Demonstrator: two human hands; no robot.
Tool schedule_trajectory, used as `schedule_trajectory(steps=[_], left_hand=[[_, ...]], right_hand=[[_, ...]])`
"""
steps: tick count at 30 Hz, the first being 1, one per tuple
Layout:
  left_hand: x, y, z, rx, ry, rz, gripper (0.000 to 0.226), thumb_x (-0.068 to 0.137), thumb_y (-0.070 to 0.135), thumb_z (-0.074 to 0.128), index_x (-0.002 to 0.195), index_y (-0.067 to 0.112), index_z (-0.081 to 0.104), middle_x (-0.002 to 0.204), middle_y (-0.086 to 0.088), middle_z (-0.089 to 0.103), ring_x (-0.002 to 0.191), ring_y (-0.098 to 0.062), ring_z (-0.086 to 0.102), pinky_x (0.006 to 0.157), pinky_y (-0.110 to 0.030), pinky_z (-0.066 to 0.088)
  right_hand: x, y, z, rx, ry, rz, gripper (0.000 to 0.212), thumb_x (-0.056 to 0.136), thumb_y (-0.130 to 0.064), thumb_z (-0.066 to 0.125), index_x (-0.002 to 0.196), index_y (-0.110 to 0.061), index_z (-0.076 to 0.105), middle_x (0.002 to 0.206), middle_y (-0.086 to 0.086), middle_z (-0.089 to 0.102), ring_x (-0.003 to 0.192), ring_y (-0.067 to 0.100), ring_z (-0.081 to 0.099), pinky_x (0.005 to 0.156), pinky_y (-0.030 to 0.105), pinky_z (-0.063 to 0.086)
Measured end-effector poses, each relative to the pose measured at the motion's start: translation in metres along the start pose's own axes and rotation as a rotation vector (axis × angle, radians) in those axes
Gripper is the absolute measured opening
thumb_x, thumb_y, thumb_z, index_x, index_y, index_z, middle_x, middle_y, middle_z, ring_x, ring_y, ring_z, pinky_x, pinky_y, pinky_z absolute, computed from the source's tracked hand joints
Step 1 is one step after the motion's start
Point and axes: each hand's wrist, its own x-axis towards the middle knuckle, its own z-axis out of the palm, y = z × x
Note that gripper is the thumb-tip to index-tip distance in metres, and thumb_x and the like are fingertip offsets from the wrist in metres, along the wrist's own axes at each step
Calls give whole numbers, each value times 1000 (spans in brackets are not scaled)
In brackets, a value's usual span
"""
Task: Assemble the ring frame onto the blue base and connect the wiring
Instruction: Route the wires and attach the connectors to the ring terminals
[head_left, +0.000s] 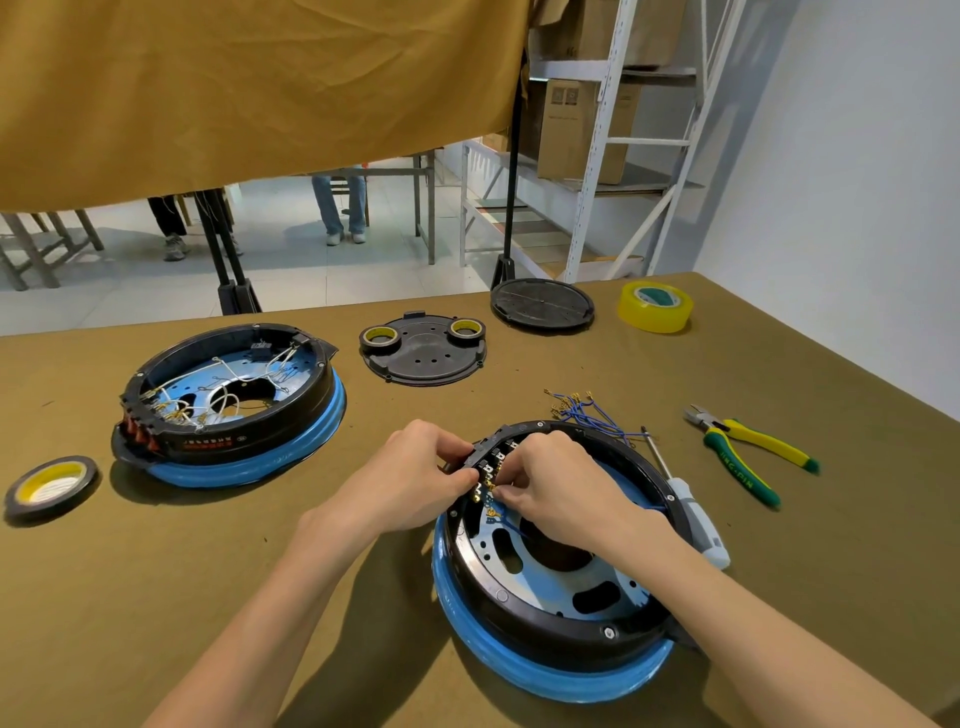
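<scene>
Hands meet at the terminal block (485, 470) on the upper-left rim of the near ring frame (561, 618), which sits on its blue base (545, 670) at about five o'clock on the olive-covered table (156, 571). Left hand (415, 478) has its fingers curled against the outer side of the block, gripping it; right hand (556, 488) reaches over the rim from inside, fingertips pinching a blue wire (511, 525) with a brass terminal at the block. Loose blue wires (587, 413) lie just beyond the frame at one o'clock. A screwdriver (685, 504) lies against the frame's right side, with green-and-yellow pliers (748, 457) farther out at three o'clock. At ten o'clock stands a second assembly (234, 410), black ring on blue base, strung with white wiring. A black cover plate (423, 358) at twelve o'clock carries two tape rolls; a black disc (543, 304) and a yellow tape roll (654, 306) lie beyond it toward one o'clock. Another tape roll (49, 486) rests at nine o'clock.
</scene>
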Motion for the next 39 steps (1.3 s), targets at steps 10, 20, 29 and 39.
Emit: schedule_trajectory(steps=[10,20,29,39], left_hand=[[-1,1,0,-5,8,13,40,99,31,65,139,21,64,129,7,69,111,-10,65,99,-36,56],[-4,2,2,3,22,32,28,100,28,64,126,29,72,103,17,71,93,-1,68,80,-25,61],[-4,6,2,36,41,-8,39,99,29,65,138,22,65,125,5,70,107,-13,67,95,-38,59],[-11,16,24,280,156,-42,53,89,50,70,133,25,53,124,8,53,101,-12,57,82,-32,49]], right_hand=[[1,-3,0,36,9,47,14,93,-28,70,92,-21,82,72,1,65,67,20,58,61,26,43],[0,-13,3,-82,10,78,16,95,-25,65,99,-16,77,91,7,72,86,28,68,73,35,56],[3,-29,9,-220,-7,164,10,99,-23,64,103,-14,64,101,9,70,93,33,68,68,35,43],[-22,-1,-2,150,144,106,15,94,-22,64,102,-16,76,86,-3,70,84,17,64,79,39,56]])
